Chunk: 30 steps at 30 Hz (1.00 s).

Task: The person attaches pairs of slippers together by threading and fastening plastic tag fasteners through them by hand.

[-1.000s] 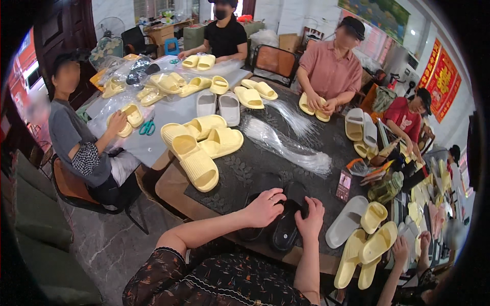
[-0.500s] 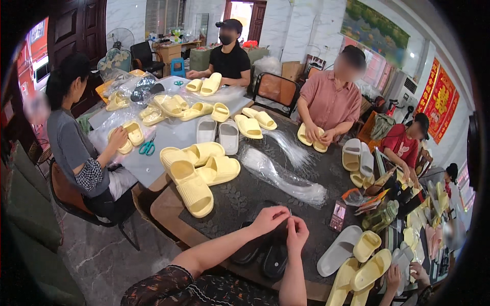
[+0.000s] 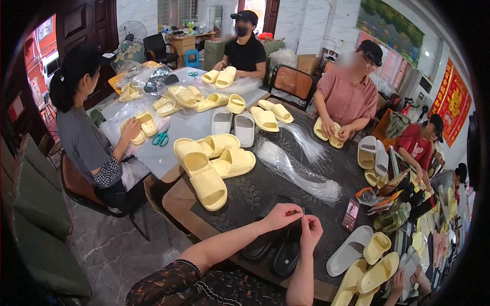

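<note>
Above a pair of black slippers (image 3: pixel 287 258), my left hand (image 3: pixel 284 215) and my right hand (image 3: pixel 311 234) meet with fingertips pinched together. A thin pale strand pokes up between them, with most of it hidden by the fingers. The slippers lie under my wrists at the table's near edge, partly covered by my arms. Past my hands lie a bundle of clear thin plastic strands (image 3: pixel 296 171) and a second, looser bundle (image 3: pixel 307 143). To the left of them, several yellow slippers (image 3: pixel 212 189) are heaped, one resting on the others.
Grey slippers (image 3: pixel 349 250) and yellow slippers (image 3: pixel 377 272) lie to my right, near a phone (image 3: pixel 350 214) and a glass jar (image 3: pixel 392 218). Across the table a person in a pink shirt (image 3: pixel 347 99) handles yellow slippers. At left, another person sits near green-handled scissors (image 3: pixel 161 138).
The whole view has shifted, so the scene sits slightly further right and lower. My hands keep the same pinch above the black slippers. The person in pink has raised and turned their head.
</note>
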Available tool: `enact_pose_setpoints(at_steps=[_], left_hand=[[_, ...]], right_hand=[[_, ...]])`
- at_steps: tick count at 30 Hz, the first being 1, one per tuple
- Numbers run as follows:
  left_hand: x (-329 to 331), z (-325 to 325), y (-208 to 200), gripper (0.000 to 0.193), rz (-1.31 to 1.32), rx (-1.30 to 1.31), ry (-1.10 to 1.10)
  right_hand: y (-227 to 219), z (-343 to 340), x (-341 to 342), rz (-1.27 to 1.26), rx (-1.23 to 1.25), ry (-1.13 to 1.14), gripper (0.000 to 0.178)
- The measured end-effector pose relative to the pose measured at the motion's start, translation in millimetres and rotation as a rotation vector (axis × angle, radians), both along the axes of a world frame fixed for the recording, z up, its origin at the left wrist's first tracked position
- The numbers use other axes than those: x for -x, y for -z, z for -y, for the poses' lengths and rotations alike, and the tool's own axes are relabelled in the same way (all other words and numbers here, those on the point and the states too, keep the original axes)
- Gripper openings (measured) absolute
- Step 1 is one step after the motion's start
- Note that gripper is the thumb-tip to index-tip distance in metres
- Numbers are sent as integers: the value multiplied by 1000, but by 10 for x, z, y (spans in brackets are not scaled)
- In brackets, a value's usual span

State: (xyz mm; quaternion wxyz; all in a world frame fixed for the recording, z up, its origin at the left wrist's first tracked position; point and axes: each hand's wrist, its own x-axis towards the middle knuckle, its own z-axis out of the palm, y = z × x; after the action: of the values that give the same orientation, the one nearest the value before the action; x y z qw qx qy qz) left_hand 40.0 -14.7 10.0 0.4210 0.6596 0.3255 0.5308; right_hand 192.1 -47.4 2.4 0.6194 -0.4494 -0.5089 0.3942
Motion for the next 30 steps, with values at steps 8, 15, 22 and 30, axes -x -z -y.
enact_pose_setpoints(at_steps=[8,15,22,30], left_hand=[[33,10,-42,11,31,-23,28],[30,-9,-3,11,31,-33,-55],[26,-23,-33,10,14,-58,-101],[26,-29,-16,9,-10,-119,-88]], right_hand=[[44,-8,-32,24,-14,-30,2],[55,-33,-19,17,-31,-34,4],[55,-37,-48,8,-37,-15,5],[47,-42,-26,-13,-39,-15,4]])
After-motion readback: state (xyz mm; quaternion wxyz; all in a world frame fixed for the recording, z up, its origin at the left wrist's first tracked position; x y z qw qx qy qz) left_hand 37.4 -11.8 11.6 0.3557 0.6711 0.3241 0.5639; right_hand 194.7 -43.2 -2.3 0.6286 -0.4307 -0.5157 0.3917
